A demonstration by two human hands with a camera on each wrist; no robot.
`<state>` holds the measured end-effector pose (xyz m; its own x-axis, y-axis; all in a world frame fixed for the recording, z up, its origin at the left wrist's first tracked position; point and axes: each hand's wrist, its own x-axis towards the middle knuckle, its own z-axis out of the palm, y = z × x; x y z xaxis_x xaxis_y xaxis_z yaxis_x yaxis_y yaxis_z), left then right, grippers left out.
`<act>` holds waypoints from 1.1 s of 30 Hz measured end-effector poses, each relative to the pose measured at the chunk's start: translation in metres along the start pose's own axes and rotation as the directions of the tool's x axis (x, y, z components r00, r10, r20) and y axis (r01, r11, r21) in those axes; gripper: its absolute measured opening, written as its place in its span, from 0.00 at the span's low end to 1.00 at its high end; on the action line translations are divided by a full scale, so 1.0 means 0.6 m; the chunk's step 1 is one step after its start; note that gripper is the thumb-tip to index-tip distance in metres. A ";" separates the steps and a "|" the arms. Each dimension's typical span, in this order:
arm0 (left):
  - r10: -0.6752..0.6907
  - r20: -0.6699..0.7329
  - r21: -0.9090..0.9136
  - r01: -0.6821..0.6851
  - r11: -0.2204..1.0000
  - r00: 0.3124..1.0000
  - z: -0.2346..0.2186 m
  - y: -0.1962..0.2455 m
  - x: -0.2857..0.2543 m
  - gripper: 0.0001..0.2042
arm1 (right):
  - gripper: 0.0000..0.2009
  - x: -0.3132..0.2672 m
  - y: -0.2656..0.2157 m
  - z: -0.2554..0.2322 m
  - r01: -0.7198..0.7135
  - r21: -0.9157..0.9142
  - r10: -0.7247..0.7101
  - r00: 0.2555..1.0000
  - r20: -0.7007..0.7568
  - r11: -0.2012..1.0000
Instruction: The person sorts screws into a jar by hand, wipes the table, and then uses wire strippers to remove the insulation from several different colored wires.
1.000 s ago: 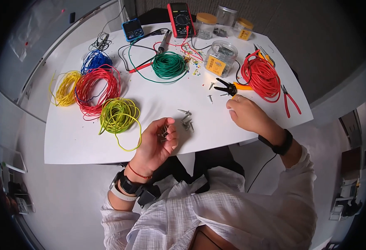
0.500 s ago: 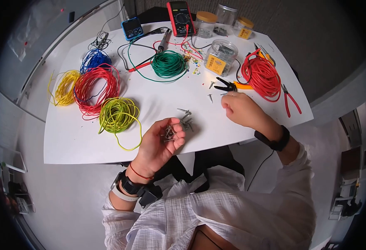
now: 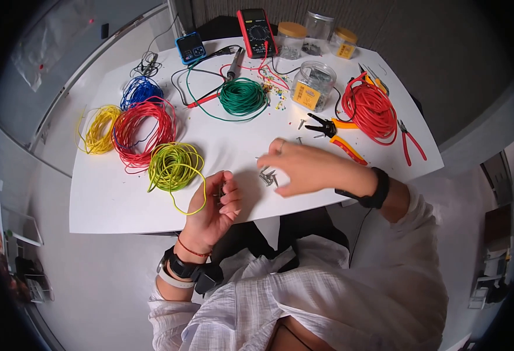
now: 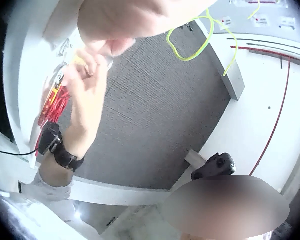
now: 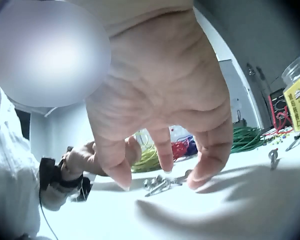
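My left hand [image 3: 213, 207], palm up near the front edge of the table, curls its fingers round several screws [image 3: 220, 192]; most of them are hidden in the palm. To its right a small pile of loose metal screws [image 3: 267, 177] lies on the white tabletop. Over that pile my right hand [image 3: 312, 168] reaches from the right, palm down. In the right wrist view its fingers are spread and point down around the screws [image 5: 162, 186], with nothing pinched between them. A yellow-green wire coil [image 3: 176, 167] lies beside the left hand.
Wire strippers [image 3: 329, 127] and a few stray screws lie beyond the right hand, near a red wire coil [image 3: 371, 111] and red-handled pliers [image 3: 408, 143]. Farther back are a clear jar [image 3: 313, 86], a green coil [image 3: 242, 96] and a multimeter [image 3: 258, 34]. More wire coils lie at left.
My right hand has moved left from beside the wire strippers to over the screw pile, its fingers spreading. The left hand swung right, then drew back left, its fingers closing more over its screws.
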<state>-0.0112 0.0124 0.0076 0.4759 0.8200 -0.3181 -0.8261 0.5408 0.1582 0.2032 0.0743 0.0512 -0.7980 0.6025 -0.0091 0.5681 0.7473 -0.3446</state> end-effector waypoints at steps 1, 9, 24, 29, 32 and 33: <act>0.000 0.001 0.003 0.000 1.000 1.000 -0.001 0.003 0.000 0.08 | 0.21 0.002 0.002 0.006 0.000 -0.001 0.000 1.000 -0.003 1.000; -0.081 0.028 0.099 0.078 0.992 0.996 0.026 -0.002 0.020 0.07 | 0.08 0.049 0.022 0.038 0.016 -0.014 -0.014 0.994 0.109 1.000; -0.084 0.198 0.175 0.049 0.983 0.977 0.154 0.028 0.161 0.09 | 0.03 0.010 0.115 -0.083 -0.189 0.594 0.379 0.901 -0.211 0.782; 0.115 0.083 0.223 -0.131 0.966 0.990 0.238 0.030 0.265 0.10 | 0.02 0.017 0.190 -0.209 -0.171 0.432 0.385 0.792 -0.475 0.885; 0.143 0.005 0.239 -0.140 0.961 0.990 0.270 0.018 0.338 0.11 | 0.03 0.037 0.231 -0.228 -0.349 0.199 0.401 0.807 -0.434 0.916; 0.179 -0.062 0.274 -0.156 0.949 0.982 0.278 0.011 0.355 0.12 | 0.04 0.045 0.233 -0.228 -0.444 0.112 0.455 0.827 -0.330 0.889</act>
<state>0.1353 0.2216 0.0971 0.3009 0.8903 -0.3418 -0.7756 0.4370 0.4555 0.2888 0.2333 0.1313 -0.3353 0.9308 0.1453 0.8371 0.3651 -0.4073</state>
